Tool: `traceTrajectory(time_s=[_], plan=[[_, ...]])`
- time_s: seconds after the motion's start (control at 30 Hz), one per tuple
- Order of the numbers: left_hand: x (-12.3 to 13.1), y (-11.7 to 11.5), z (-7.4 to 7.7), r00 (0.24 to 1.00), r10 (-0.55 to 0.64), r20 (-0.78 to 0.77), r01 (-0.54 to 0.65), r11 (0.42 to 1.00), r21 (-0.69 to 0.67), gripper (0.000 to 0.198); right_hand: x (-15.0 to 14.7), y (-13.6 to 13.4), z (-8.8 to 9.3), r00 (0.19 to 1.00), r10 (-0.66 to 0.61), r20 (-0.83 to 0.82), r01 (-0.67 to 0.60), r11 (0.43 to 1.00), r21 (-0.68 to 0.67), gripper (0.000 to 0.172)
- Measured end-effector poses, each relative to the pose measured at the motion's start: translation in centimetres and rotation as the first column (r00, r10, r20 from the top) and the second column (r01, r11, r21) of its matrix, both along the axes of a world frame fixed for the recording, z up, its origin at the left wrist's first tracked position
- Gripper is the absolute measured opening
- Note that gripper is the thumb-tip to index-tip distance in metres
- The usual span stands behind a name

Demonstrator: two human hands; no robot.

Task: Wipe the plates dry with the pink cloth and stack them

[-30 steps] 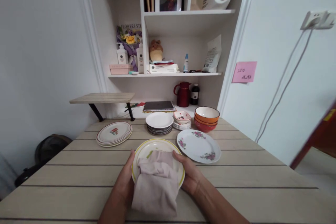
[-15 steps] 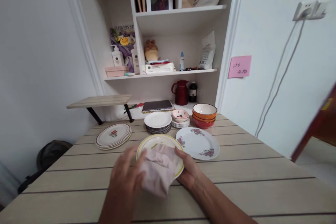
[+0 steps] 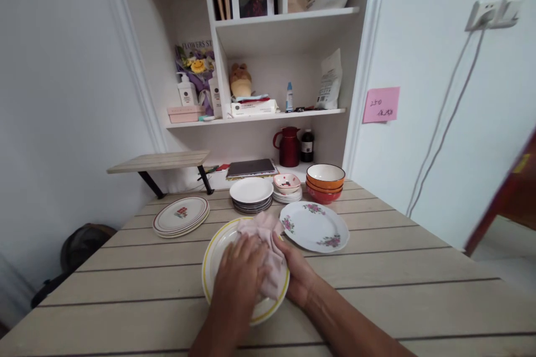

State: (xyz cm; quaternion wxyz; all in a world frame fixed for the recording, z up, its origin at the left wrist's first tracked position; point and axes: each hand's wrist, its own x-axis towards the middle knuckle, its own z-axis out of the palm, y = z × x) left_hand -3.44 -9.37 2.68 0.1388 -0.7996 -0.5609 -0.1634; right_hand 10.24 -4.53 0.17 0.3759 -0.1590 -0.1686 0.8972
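A cream plate (image 3: 212, 256) with a yellow rim is tilted toward me above the near middle of the table. My right hand (image 3: 300, 276) grips its right edge, thumb on top and fingers out of sight underneath. A pale pink cloth (image 3: 274, 268) lies bunched over the plate's upper and right part. My left hand (image 3: 239, 276), slightly blurred, presses on the cloth with bent fingers and holds it against the plate's face. Just beyond my right hand lies a white oval plate (image 3: 312, 226) with pink flowers.
Stacked plates (image 3: 180, 215) with a red motif stand at the left. Farther back are white and dark plates (image 3: 251, 191), small dishes (image 3: 287, 183) and orange and red bowls (image 3: 325, 178). A small raised shelf (image 3: 159, 162), a laptop-like slab (image 3: 251, 168) and a red jug (image 3: 288, 148) stand behind.
My left hand has come in from the left onto the cloth. The cloth has shifted up and right, baring the plate's left side. The plate has moved slightly nearer and left.
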Motion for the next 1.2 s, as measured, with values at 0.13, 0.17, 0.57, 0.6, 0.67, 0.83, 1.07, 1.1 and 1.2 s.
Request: traceTrajectory(time_s=[0.13,0.17,0.57,0.6,0.67,0.83,1.07,1.1,1.2], plan=[[-1.1,0.3,0.6,0.965,0.262,-0.001,-0.261,0.965,0.032,0.043,-0.1,0.2,0.3,0.998,-0.057,0.013,0.056,0.998,0.028,0.054],[-1.4,0.1,0.3,0.963,0.270,-0.008,-0.270,0.963,0.027,0.042,-0.1,0.3,0.4,0.997,-0.073,0.022,0.072,0.997,0.031,0.054],[-0.7,1.0,-5.0,0.986,0.117,0.121,-0.122,0.992,0.028,0.051,0.0,0.2,-0.1,0.999,-0.035,0.037,0.032,0.994,0.100,0.052],[-0.4,1.2,-4.7,0.987,0.113,0.117,-0.115,0.993,0.004,0.053,0.1,0.2,-0.3,0.999,-0.032,0.033,0.029,0.993,0.111,0.052],[0.3,1.5,-3.8,0.992,0.079,0.097,-0.078,0.997,-0.017,0.055,0.1,0.3,-0.4,0.999,-0.013,0.031,0.009,0.991,0.135,0.053],[1.0,2.2,-1.4,0.995,0.075,0.059,-0.077,0.997,0.026,0.057,-0.1,0.3,-0.5,0.999,0.037,0.025,-0.041,0.987,0.159,0.057],[1.9,3.0,-1.4,0.995,0.092,0.033,-0.094,0.994,0.057,0.057,-0.4,0.8,-0.8,0.997,-0.066,0.034,0.061,0.990,0.130,0.052],[2.1,2.5,-1.7,0.999,0.035,0.012,-0.036,0.998,0.042,0.059,-0.3,0.8,-0.7,0.996,-0.080,0.028,0.076,0.989,0.123,0.051],[1.5,0.2,-2.8,0.997,-0.060,-0.039,0.060,0.998,0.015,0.067,0.1,0.8,-0.3,0.994,-0.103,0.024,0.100,0.991,0.094,0.052]])
